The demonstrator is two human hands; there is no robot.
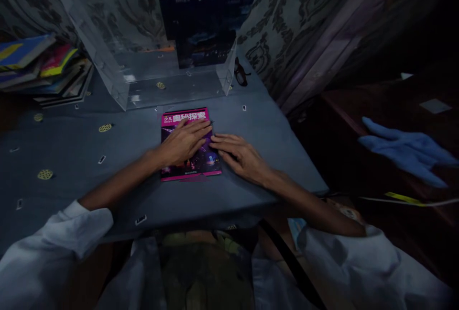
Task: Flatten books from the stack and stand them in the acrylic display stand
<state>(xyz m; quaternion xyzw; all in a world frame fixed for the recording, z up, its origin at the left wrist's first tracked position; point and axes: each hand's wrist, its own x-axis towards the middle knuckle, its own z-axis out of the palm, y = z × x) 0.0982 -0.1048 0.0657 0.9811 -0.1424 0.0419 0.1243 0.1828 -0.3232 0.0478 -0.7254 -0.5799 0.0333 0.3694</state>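
Observation:
A book with a pink and dark purple cover (pixel 186 166) lies flat on the blue-grey tablecloth (pixel 136 181). Across the middle of its cover rests my left hand (pixel 184 142), palm down, fingers stretched toward the right edge. My right hand (pixel 242 157) is at the book's right side, its fingertips at the edge, fingers extended and pointing left. Neither hand is wrapped round anything. Behind the book stands a clear plastic rack (pixel 172 87) with a dark blue book (pixel 211 23) upright in it.
Several books (pixel 46 68) are stacked at the far left. Dark glasses (pixel 241 73) lie right of the rack. On a dark surface at the right are blue gloves (pixel 409 147) and a yellow strip (pixel 405 198). Patterned curtains hang behind the table.

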